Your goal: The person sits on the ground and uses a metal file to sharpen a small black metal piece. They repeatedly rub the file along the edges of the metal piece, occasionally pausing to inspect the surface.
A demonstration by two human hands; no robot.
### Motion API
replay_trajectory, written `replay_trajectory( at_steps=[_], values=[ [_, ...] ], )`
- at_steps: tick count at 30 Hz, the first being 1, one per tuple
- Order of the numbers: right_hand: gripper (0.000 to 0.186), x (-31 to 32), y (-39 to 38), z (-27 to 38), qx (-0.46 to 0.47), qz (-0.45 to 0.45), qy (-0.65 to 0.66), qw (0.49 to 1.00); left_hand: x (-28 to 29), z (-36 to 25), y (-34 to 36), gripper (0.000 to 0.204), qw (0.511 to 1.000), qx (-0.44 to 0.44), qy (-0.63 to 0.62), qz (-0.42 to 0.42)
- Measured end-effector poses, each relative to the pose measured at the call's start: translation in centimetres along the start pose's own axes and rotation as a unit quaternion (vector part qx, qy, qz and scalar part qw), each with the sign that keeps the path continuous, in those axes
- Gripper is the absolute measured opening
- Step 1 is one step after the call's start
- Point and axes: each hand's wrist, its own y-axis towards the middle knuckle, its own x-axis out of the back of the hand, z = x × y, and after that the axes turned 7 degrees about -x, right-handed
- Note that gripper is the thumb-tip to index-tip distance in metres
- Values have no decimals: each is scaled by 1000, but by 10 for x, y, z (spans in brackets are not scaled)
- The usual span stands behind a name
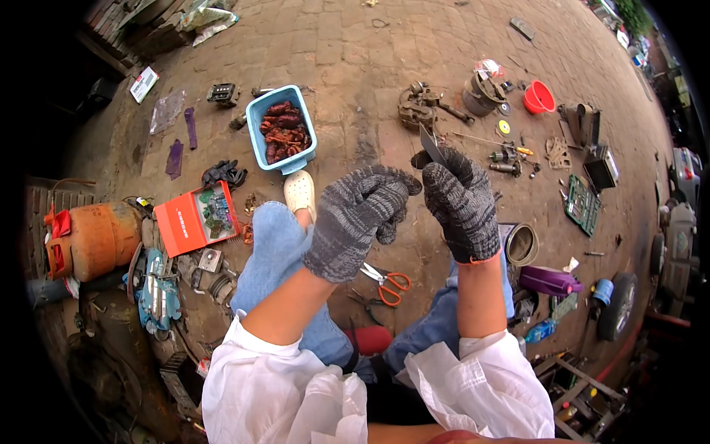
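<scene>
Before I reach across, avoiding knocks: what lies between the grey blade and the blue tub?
Between blade and blue tub, the head view shows just stained brick paving.

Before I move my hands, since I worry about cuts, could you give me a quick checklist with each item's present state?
1. Left hand and right hand gloved: ok, both in grey knit.
2. Blade-shaped piece gripped, tip away from the body: ok, in the right hand.
3. Left hand free of any small part: cannot tell; its curled fingers hide that.
4. Forearms covered: not ok, bare between cuffs and sleeves.
5. Scissors cleared away: not ok, lying on the ground near the body.
6. Blue tub upright: ok.
</scene>
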Motion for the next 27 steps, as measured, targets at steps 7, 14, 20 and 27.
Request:
replay_trajectory(
  at_steps=[7, 14, 20, 27],
  values=[
    [19, -10, -2, -1, -12, -46, 19, 999, -2, 0, -1, 14, 999, 5, 14, -28],
    [20, -14, -6, 4, -8, -42, 45, 998, -7, -3, -2, 14, 998, -10, 22, -63],
    [19, -12, -7, 1, -15, -47, 61, 997, -8, 0, -2, 17, 997, 1, -11, -71],
    [18, -11, -9, 0, -19, -77, 73, 994, -8, 2, 0, 18, 998, 1, -27, -54]
  ],
)
